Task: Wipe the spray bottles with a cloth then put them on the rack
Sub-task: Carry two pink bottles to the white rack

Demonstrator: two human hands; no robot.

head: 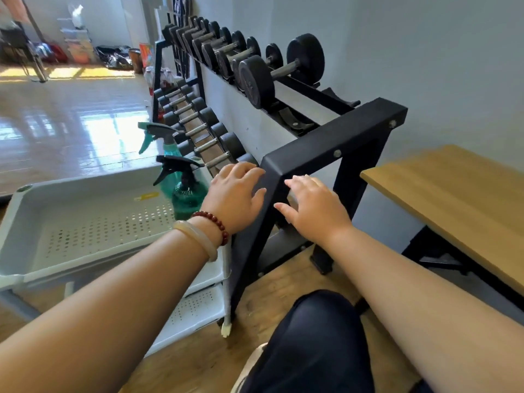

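The person's left hand [235, 194] reaches forward, fingers loosely spread and holding nothing. Its fingertips lie at the sloping end post of a black square-tube steel dumbbell rack [334, 137], though whether they press on the metal cannot be made out. A red bead bracelet [215, 222] and a pale smooth bangle [198, 239] circle that wrist. The right hand [314, 211], also slack and empty, hovers on the other side of the same post, just under the rack's top corner. Contact there is unclear too.

Directly left of the post, beside the left hand, a dark green see-through plastic spray bottle [184, 194] with a black trigger head stands upright in the corner of the top tray of a pale grey perforated plastic trolley rack [85, 194]. The left wrist hides part of its base. Behind it stands a paler teal spray bottle [167, 143] with a grey-green trigger, its body largely hidden by the first. The trolley's lower trays are mostly covered by the left forearm.

Black round-headed dumbbells [255, 78] fill both tiers of the rack – the far ones blur together.

Right of the rack is a light wooden bench top [453, 199], cut off at the picture's edge. Below the rack a knee in dark trousers [312, 336] shows, cut off at the bottom.
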